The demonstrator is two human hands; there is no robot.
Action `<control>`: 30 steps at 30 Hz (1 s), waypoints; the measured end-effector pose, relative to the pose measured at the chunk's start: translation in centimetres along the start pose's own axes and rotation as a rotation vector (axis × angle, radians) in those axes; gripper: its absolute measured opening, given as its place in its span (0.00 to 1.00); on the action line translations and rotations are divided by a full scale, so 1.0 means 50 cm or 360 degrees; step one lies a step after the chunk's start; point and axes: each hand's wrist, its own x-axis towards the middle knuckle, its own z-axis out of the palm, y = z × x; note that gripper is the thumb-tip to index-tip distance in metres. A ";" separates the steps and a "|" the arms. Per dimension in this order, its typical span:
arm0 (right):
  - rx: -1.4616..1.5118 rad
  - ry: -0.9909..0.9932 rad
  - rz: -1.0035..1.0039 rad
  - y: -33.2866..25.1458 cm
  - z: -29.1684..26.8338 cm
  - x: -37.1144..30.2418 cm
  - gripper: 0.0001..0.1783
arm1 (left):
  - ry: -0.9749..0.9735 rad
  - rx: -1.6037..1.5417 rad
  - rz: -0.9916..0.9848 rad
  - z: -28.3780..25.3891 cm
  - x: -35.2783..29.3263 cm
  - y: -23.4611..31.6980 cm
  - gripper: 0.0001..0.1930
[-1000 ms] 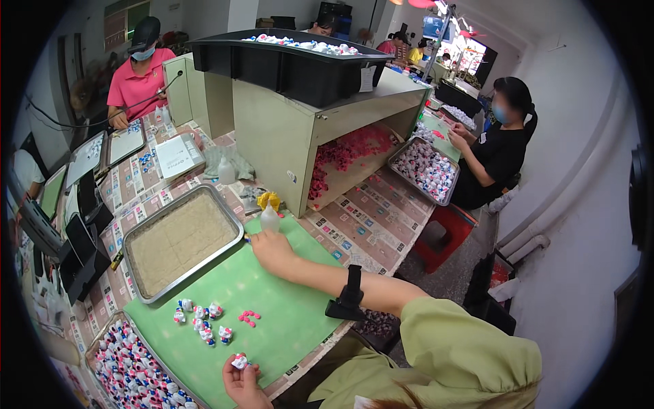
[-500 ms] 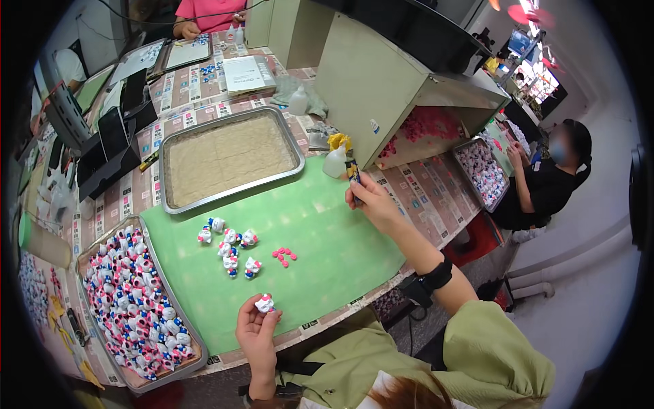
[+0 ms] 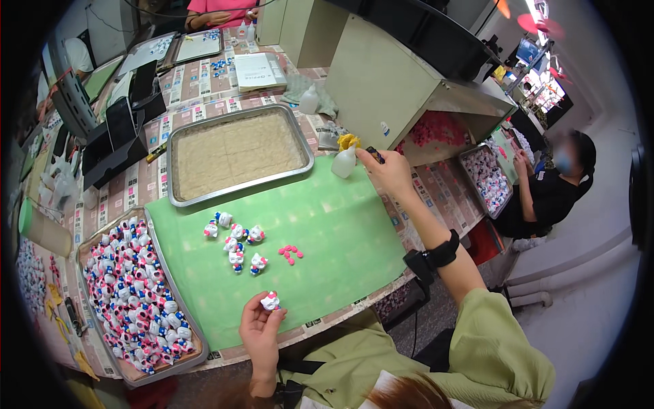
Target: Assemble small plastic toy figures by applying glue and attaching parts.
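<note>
My left hand, near the front edge of the table, pinches a small white figurine with pink and blue parts. My right hand reaches out to the far right corner of the green mat, its fingers closed on a small dark tube-like thing with yellow marks. Just left of those fingers stands a white squeeze bottle with a crumpled yellow piece behind its top. Several figurines lie loosely grouped on the mat, beside several small pink pieces.
A metal tray heaped with figurines borders the mat's left side. Behind the mat lies a metal tray with a beige lining. A grey cabinet rises at the far right. Other people sit at the right and far side.
My right hand has moved away and to the right with the dark thing, which now points differently and is more covered by the fingers. My left hand still holds the figurine. The view has shifted slightly.
</note>
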 end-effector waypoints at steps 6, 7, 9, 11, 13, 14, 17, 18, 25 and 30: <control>-0.0057 0.0086 0.0076 0.007 0.021 0.028 0.25 | -0.0021 -0.0035 -0.0013 -0.004 -0.002 -0.002 0.17; -0.0052 0.0097 0.0102 0.004 0.021 0.030 0.25 | -0.0021 -0.0036 -0.0012 -0.004 -0.002 -0.003 0.17; -0.0054 0.0107 0.0128 0.000 0.023 0.034 0.25 | -0.0025 -0.0038 -0.0009 -0.006 -0.002 -0.004 0.17; -0.0068 0.0103 0.0128 0.000 0.024 0.038 0.24 | -0.0033 -0.0039 -0.0005 -0.007 -0.002 -0.005 0.17; -0.0064 0.0100 0.0130 0.004 0.029 0.042 0.24 | -0.0042 -0.0035 -0.0002 -0.008 -0.002 -0.004 0.18; -0.0062 0.0099 0.0131 0.005 0.031 0.043 0.23 | -0.0046 -0.0032 -0.0001 -0.008 -0.002 -0.003 0.18; -0.0049 0.0100 0.0147 0.005 0.025 0.039 0.24 | -0.0056 -0.0051 -0.0008 -0.007 -0.002 -0.004 0.18; -0.0048 0.0088 0.0143 0.003 0.025 0.039 0.24 | -0.0048 -0.0039 0.0002 -0.007 -0.002 -0.005 0.17; -0.0101 0.0044 0.0135 -0.002 0.018 0.038 0.23 | -0.0063 -0.0043 -0.0012 -0.008 -0.002 -0.003 0.18; -0.0108 0.0001 0.0140 -0.001 0.022 0.042 0.23 | -0.0064 -0.0029 -0.0003 -0.010 -0.002 -0.004 0.18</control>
